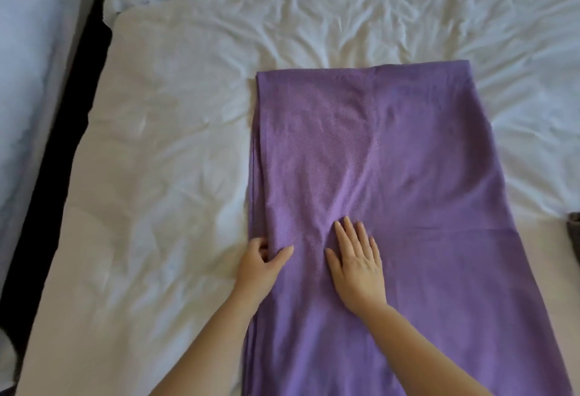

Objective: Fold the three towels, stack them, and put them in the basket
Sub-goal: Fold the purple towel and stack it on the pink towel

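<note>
A purple towel [392,160] lies lengthwise on the white bed, folded into a long strip that runs from the middle of the bed down past the bottom edge of the view. My left hand [260,262] pinches the towel's left edge, thumb on top and fingers tucked under the layers. My right hand [356,262] lies flat on the towel's middle, fingers straight and spread, pressing the cloth down. No basket and no other towel is in plain view.
The white rumpled bedding [175,160] spreads wide to the left and beyond the towel. A dark gap [53,175] separates this bed from another white one at the far left. A small dark object [575,232] shows at the right edge.
</note>
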`<action>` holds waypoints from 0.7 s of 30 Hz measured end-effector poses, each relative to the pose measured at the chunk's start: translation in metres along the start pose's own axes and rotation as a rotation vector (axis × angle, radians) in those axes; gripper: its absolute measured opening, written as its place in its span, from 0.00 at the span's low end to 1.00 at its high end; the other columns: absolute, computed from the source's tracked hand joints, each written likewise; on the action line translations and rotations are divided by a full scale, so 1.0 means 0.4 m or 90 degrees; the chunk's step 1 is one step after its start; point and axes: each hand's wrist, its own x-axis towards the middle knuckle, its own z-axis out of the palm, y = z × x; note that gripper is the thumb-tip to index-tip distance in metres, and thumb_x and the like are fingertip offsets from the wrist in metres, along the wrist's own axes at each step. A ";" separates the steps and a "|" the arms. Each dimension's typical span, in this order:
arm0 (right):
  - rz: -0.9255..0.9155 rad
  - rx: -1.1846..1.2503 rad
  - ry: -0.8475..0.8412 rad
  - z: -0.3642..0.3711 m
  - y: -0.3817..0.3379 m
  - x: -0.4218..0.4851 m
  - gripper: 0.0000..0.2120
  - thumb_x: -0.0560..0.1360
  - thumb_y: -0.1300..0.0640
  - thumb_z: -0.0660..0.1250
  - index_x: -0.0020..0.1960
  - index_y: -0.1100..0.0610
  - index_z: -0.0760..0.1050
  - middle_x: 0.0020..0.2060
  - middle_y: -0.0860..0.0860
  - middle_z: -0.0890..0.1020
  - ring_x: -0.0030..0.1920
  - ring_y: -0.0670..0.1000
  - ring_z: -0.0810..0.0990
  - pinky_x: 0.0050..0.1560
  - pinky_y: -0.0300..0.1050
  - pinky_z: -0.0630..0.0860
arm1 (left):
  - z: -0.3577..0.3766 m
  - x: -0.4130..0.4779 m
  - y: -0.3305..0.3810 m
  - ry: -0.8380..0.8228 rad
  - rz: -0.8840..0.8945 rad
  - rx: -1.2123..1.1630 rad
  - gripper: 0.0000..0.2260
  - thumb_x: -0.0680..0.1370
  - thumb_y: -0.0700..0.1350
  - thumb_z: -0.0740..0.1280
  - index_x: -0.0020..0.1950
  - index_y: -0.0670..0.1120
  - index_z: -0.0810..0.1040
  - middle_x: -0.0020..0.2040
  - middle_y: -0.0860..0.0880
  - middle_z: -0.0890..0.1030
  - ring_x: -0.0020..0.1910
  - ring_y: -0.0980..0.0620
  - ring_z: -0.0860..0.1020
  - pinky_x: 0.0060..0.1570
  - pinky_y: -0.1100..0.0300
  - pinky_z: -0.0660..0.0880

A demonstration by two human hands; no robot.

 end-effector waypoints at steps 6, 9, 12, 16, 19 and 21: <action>-0.036 -0.058 -0.003 0.002 0.063 -0.094 0.26 0.81 0.44 0.52 0.77 0.44 0.51 0.75 0.41 0.47 0.76 0.45 0.43 0.73 0.42 0.35 | -0.062 -0.020 -0.078 0.187 0.073 0.002 0.09 0.72 0.45 0.74 0.45 0.43 0.77 0.40 0.47 0.82 0.39 0.49 0.79 0.39 0.57 0.73; -0.032 -0.082 -0.004 0.009 0.091 -0.154 0.27 0.79 0.40 0.44 0.77 0.43 0.51 0.75 0.41 0.48 0.75 0.44 0.43 0.75 0.46 0.39 | -0.053 -0.046 -0.107 0.104 0.069 0.013 0.11 0.74 0.47 0.73 0.49 0.43 0.77 0.43 0.49 0.82 0.42 0.51 0.80 0.40 0.62 0.72; -0.029 -0.092 0.001 0.019 0.098 -0.208 0.28 0.78 0.38 0.42 0.77 0.43 0.52 0.75 0.40 0.47 0.76 0.45 0.44 0.75 0.46 0.40 | -0.055 -0.097 -0.156 0.024 0.037 0.002 0.08 0.73 0.49 0.73 0.47 0.47 0.79 0.42 0.53 0.83 0.42 0.54 0.81 0.41 0.61 0.76; -0.042 -0.105 0.004 0.044 0.093 -0.280 0.28 0.78 0.39 0.43 0.76 0.43 0.53 0.75 0.41 0.50 0.76 0.47 0.47 0.74 0.45 0.39 | -0.076 -0.152 -0.241 0.129 0.079 0.119 0.10 0.76 0.47 0.70 0.45 0.40 0.78 0.39 0.46 0.82 0.40 0.47 0.79 0.40 0.56 0.72; -0.029 -0.102 0.013 0.062 0.100 -0.340 0.28 0.78 0.39 0.42 0.76 0.44 0.55 0.75 0.41 0.52 0.76 0.47 0.48 0.75 0.45 0.41 | -0.085 -0.193 -0.259 0.141 0.085 0.062 0.10 0.77 0.49 0.68 0.44 0.42 0.78 0.39 0.49 0.81 0.40 0.50 0.78 0.39 0.64 0.71; -0.012 -0.093 0.024 0.071 0.109 -0.378 0.28 0.78 0.39 0.42 0.76 0.44 0.55 0.75 0.41 0.52 0.76 0.47 0.49 0.75 0.45 0.41 | -0.087 -0.235 -0.284 0.025 0.083 0.017 0.08 0.75 0.50 0.71 0.42 0.46 0.79 0.37 0.53 0.82 0.37 0.55 0.80 0.36 0.70 0.71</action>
